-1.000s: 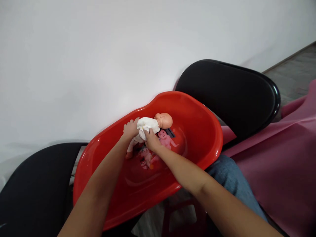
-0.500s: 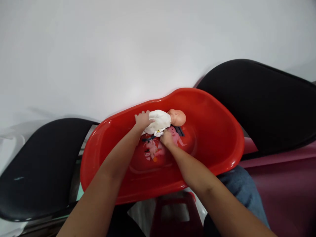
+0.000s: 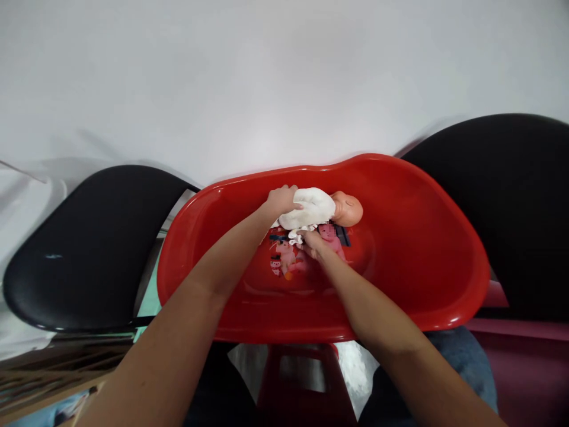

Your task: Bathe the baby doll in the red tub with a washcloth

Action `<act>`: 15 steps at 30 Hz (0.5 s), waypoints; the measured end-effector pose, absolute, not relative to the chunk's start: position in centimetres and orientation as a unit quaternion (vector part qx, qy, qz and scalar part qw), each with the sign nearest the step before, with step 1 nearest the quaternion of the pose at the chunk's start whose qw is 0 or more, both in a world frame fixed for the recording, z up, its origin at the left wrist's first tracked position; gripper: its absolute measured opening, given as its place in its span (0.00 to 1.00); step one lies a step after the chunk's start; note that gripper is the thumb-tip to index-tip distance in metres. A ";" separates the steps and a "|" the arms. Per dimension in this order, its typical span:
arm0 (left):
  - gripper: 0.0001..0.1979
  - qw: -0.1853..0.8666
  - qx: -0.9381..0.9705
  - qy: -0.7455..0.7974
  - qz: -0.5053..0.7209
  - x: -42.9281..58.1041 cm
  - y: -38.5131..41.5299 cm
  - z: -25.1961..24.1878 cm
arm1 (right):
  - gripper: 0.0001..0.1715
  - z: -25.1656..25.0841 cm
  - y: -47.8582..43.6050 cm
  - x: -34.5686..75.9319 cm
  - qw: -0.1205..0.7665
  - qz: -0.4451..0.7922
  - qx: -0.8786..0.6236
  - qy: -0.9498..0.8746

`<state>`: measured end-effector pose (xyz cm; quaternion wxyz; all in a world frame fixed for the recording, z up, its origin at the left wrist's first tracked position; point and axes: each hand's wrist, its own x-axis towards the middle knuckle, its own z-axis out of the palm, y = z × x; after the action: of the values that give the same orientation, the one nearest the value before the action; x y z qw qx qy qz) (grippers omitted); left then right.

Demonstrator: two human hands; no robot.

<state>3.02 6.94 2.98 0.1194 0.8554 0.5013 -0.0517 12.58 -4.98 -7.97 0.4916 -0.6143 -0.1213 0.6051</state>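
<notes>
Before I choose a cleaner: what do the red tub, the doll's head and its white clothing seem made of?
Red tub: likely glossy plastic, given bright rim highlights. Doll's head: probably vinyl or plastic, smooth with a soft sheen. White clothing: apparently matte fabric, bunched and creased.

Soft lt, faint shadows on wall
</notes>
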 end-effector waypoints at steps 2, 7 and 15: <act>0.35 0.116 0.856 0.502 -0.048 3.1 6.8 2.8 | 0.13 -7.9 -5.1 11.9 0.489 0.677 -0.538 -0.117; 0.35 0.094 0.855 0.507 -0.052 3.3 6.3 2.6 | 0.18 -6.7 -5.3 11.2 0.506 0.694 -0.494 -0.134; 0.34 0.121 0.882 0.446 -0.090 2.4 7.3 3.4 | 0.12 -4.7 -4.0 14.1 0.584 0.429 -0.635 -0.268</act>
<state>2.37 7.33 3.41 0.1213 0.8823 0.4458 -0.0901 14.10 -4.02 -4.72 0.5841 -0.6349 -0.2677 0.4289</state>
